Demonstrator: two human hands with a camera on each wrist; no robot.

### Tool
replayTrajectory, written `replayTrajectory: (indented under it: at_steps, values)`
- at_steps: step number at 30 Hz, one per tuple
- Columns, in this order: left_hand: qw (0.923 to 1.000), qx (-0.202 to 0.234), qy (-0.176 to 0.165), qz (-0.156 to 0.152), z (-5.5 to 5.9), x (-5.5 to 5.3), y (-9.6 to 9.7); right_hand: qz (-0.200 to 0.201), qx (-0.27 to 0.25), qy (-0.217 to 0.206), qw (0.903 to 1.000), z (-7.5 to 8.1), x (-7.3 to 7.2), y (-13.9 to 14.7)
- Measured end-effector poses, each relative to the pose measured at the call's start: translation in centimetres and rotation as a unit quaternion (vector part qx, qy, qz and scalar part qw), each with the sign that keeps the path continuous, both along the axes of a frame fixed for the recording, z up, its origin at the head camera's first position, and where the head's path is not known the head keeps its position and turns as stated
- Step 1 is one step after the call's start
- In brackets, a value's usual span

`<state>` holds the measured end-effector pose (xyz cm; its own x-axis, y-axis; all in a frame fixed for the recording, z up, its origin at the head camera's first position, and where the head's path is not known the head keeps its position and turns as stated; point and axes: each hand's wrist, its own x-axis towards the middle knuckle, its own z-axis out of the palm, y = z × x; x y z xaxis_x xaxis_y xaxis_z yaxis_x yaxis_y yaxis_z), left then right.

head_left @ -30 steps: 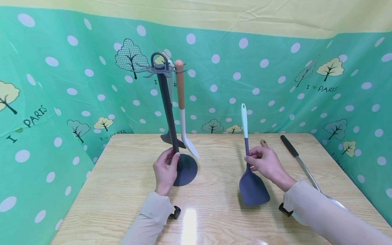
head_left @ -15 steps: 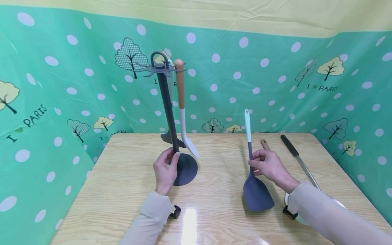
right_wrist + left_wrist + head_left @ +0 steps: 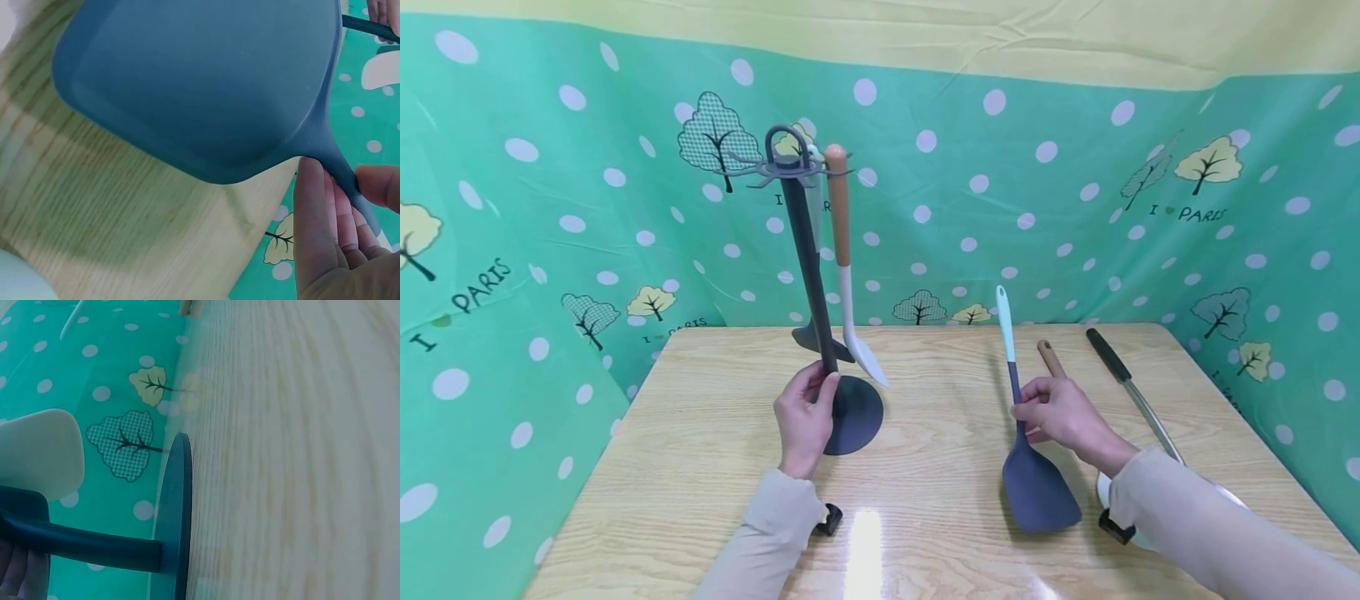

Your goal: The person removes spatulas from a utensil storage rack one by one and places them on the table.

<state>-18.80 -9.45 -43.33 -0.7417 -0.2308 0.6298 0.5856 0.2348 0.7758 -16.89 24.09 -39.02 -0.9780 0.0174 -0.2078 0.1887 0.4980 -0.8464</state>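
Note:
My left hand (image 3: 805,417) grips the dark pole of a utensil stand (image 3: 808,267) just above its round base. From the hooks on top hang a white utensil with a brown handle (image 3: 841,217) and, partly behind the pole, a dark utensil with a pale green handle (image 3: 816,221). On the right, my right hand (image 3: 1067,417) pinches the neck of a spatula (image 3: 1037,492) with a light blue handle. Its broad dark blade points down and toward me, its handle up. In the right wrist view, thumb and fingers lie on either side of the spatula's neck (image 3: 340,169).
Beside my right hand lies a utensil with a brown handle (image 3: 1051,358), partly hidden by that hand and sleeve. Farther right is a metal utensil with a black handle (image 3: 1108,354), its far end behind my forearm. A polka-dot cloth (image 3: 940,200) hangs behind the table (image 3: 700,467).
My right hand has lowered the spatula and brought it slightly right and closer to me. The left hand keeps its grip on the stand.

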Motion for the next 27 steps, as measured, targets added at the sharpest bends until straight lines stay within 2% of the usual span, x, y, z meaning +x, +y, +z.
replayTrajectory:
  at_steps: [7, 10, 17, 27]
  values:
    - [1.0000, 0.002, -0.001, -0.002, -0.1, 0.0, 0.0, -0.004, 0.016, -0.021, 0.9997, -0.5, 0.2, 0.2]
    - [1.0000, 0.001, 0.000, 0.001, -0.1, 0.0, 0.0, -0.005, 0.025, -0.017, 0.9995, -0.7, 0.4, 0.1]
    - [1.0000, 0.003, -0.003, -0.002, -0.1, -0.1, 0.0, 0.001, 0.037, -0.058, 0.9977, -1.1, 1.2, 0.1]
    - [1.0000, 0.000, -0.005, 0.002, -0.1, 0.0, 0.0, 0.001, 0.068, -0.065, 0.9956, -1.8, 1.0, 0.8]
